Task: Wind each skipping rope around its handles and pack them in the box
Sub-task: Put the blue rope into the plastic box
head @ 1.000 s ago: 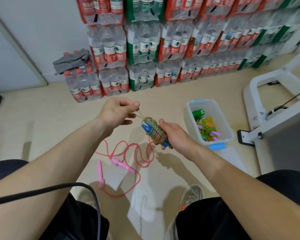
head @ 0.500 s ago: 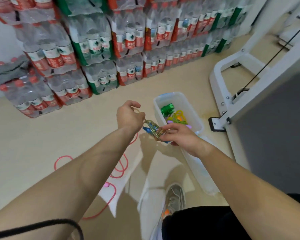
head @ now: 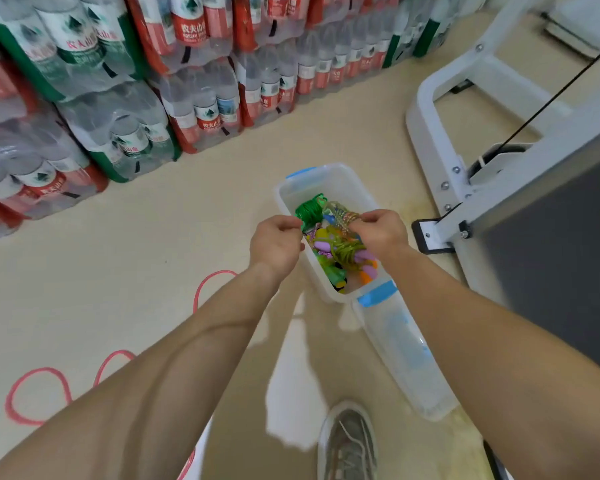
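Note:
A clear plastic box point(head: 329, 178) with blue latches stands on the floor; inside lie a green wound rope point(head: 309, 211) and yellow-green ropes with purple handles point(head: 340, 249). Over the box my right hand point(head: 378, 233) grips a wound, beaded rope with blue handles point(head: 340, 216). My left hand point(head: 276, 244) is curled at the box's left rim, fingers pinched; what it pinches is hidden. A loose pink rope point(head: 37, 393) lies on the floor at the left, partly behind my left forearm.
The box's clear lid point(head: 406, 355) lies on the floor, just nearer me than the box. Shrink-wrapped packs of water bottles point(head: 201, 81) are stacked along the back. A white metal frame point(head: 440, 140) stands at the right. My shoe point(head: 349, 445) is at the bottom.
Both hands have carried the wound beaded rope to the right, from above the pink rope to over the open box. The view has swung right with them.

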### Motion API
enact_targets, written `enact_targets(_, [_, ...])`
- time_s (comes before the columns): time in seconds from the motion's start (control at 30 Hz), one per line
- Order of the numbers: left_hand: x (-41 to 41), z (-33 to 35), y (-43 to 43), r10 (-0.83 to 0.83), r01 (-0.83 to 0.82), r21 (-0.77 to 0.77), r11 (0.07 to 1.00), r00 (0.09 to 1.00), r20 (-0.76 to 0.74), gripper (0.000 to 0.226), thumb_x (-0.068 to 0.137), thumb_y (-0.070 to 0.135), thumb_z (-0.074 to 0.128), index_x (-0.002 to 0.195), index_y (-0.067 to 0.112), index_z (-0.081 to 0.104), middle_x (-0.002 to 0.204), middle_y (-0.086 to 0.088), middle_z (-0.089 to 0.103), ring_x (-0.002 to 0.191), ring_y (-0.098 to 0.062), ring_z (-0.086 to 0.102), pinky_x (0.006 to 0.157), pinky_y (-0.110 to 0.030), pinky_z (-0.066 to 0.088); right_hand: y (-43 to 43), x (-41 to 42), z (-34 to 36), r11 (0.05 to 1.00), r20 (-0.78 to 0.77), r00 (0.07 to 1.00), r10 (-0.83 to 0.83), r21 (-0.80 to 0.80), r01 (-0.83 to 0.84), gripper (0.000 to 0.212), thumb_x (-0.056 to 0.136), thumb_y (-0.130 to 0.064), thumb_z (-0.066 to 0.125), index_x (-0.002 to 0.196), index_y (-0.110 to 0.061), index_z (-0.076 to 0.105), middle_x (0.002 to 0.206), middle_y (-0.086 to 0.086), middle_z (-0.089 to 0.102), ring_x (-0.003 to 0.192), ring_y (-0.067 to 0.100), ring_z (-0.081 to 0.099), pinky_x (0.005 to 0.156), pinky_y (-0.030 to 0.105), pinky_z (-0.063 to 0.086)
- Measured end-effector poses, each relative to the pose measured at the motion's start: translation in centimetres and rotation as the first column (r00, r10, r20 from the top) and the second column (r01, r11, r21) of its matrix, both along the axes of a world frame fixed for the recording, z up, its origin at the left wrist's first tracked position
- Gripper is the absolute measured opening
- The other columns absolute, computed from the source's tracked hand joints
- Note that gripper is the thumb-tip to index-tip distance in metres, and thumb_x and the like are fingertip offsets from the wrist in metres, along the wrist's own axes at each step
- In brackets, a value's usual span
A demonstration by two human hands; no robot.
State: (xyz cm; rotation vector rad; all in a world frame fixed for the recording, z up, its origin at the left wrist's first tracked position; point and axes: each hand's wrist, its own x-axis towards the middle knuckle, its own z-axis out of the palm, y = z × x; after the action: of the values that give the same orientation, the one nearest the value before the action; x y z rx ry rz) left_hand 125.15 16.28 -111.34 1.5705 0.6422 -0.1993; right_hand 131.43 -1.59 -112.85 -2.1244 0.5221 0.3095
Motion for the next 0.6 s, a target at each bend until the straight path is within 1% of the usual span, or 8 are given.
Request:
enact_targets(0.1, [0.0, -1.6, 0.6, 0.002, -0.003, -0.019, 1.0, 1.0, -0.018, 0.017, 0.095, 0.006, 0.054, 0.098, 0.015, 0.068, 0.098, -0.005, 0.069, 0.068, -0.02, 0.067, 0.065, -0.03, 0.052, 0.7, 2.4, -1.2, 0.984, -0.003, 0.995, 0.104, -0.146, -0.103, 0.04, 0.082, -0.022, 0.076, 0.12, -0.016, 0.067, 0.117, 0.005, 0.068, 0.11, 0.024, 0.063, 0.094, 0.029, 0.05])
enact_targets(0.23, [-0.5, -2.9, 2.1, 0.052, -0.054, -0.024, 0.998, 0.997, -0.05, 0.019, 0.095, 0.004, 0.052, 0.094, 0.015, 0.067, 0.093, -0.004, 0.067, 0.068, -0.019, 0.066, 0.063, -0.029, 0.051, 2.5, 4.7, -2.2, 0.96, 0.062, 0.978, 0.199, -0.211, -0.182, 0.06, 0.084, -0.014, 0.074, 0.14, -0.013, 0.054, 0.134, 0.01, 0.061, 0.123, 0.027, 0.058, 0.101, 0.029, 0.043])
enact_targets(0.3, [-0.8, -3.3, 2.8, 0.066, -0.068, -0.027, 0.997, 0.996, -0.06, 0.019, 0.096, 0.005, 0.051, 0.096, 0.015, 0.067, 0.093, -0.004, 0.067, 0.07, -0.019, 0.066, 0.064, -0.03, 0.052, 3.4, 5.0, -2.5, 0.954, 0.108, 0.973, 0.203, -0.244, -0.172, 0.066, 0.085, -0.018, 0.076, 0.145, -0.012, 0.048, 0.141, 0.012, 0.054, 0.126, 0.026, 0.055, 0.1, 0.028, 0.042])
enact_targets(0.4, [-1.7, -3.0, 3.7, 0.073, -0.075, -0.022, 0.997, 0.995, -0.073, 0.019, 0.096, 0.004, 0.051, 0.098, 0.014, 0.067, 0.095, -0.004, 0.067, 0.071, -0.019, 0.066, 0.064, -0.029, 0.051, 4.3, 4.1, -2.4, 0.946, 0.129, 0.977, 0.168, -0.299, -0.123, 0.05, 0.091, -0.016, 0.071, 0.137, -0.011, 0.053, 0.137, 0.012, 0.051, 0.118, 0.026, 0.056, 0.09, 0.023, 0.041])
enact_targets(0.5, [-3.2, -2.2, 4.9, 0.073, -0.075, -0.02, 0.997, 0.993, -0.093, 0.019, 0.097, 0.005, 0.05, 0.102, 0.01, 0.068, 0.093, -0.003, 0.066, 0.073, -0.02, 0.065, 0.065, -0.03, 0.05, 5.2, 1.9, -2.1, 0.956, 0.105, 0.978, 0.18, -0.254, -0.148, 0.033, 0.09, -0.002, 0.059, 0.122, -0.009, 0.062, 0.127, 0.011, 0.056, 0.1, 0.028, 0.064, 0.072, 0.018, 0.056])
enact_targets(0.53, [-4.0, -1.9, 5.4, 0.059, -0.061, -0.011, 0.998, 0.992, -0.108, 0.019, 0.097, 0.006, 0.05, 0.102, 0.01, 0.068, 0.092, -0.004, 0.066, 0.074, -0.022, 0.065, 0.065, -0.031, 0.05, 5.6, 0.8, -1.9, 0.958, 0.104, 0.975, 0.195, -0.235, -0.166, 0.033, 0.087, -0.001, 0.056, 0.117, -0.009, 0.065, 0.123, 0.012, 0.059, 0.096, 0.031, 0.067, 0.072, 0.028, 0.061])
enact_targets(0.57, [-4.8, -1.6, 6.0, 0.039, -0.039, 0.0, 0.999, 0.991, -0.127, 0.019, 0.097, 0.007, 0.05, 0.102, 0.009, 0.069, 0.092, -0.004, 0.066, 0.074, -0.022, 0.065, 0.067, -0.032, 0.051, 6.0, -0.1, -1.7, 0.962, 0.121, 0.972, 0.204, -0.21, -0.175, 0.033, 0.083, -0.003, 0.055, 0.113, -0.009, 0.067, 0.119, 0.013, 0.063, 0.096, 0.034, 0.068, 0.08, 0.038, 0.061])
enact_targets(0.6, [-5.8, -1.4, 6.6, 0.017, -0.015, 0.012, 1.0, 0.989, -0.147, 0.018, 0.096, 0.008, 0.051, 0.1, 0.01, 0.069, 0.092, -0.006, 0.067, 0.075, -0.023, 0.065, 0.069, -0.033, 0.052, 6.7, -1.3, -1.2, 0.961, 0.129, 0.968, 0.216, -0.202, -0.187, 0.032, 0.082, -0.004, 0.056, 0.111, -0.008, 0.07, 0.115, 0.015, 0.068, 0.1, 0.035, 0.068, 0.09, 0.043, 0.057])
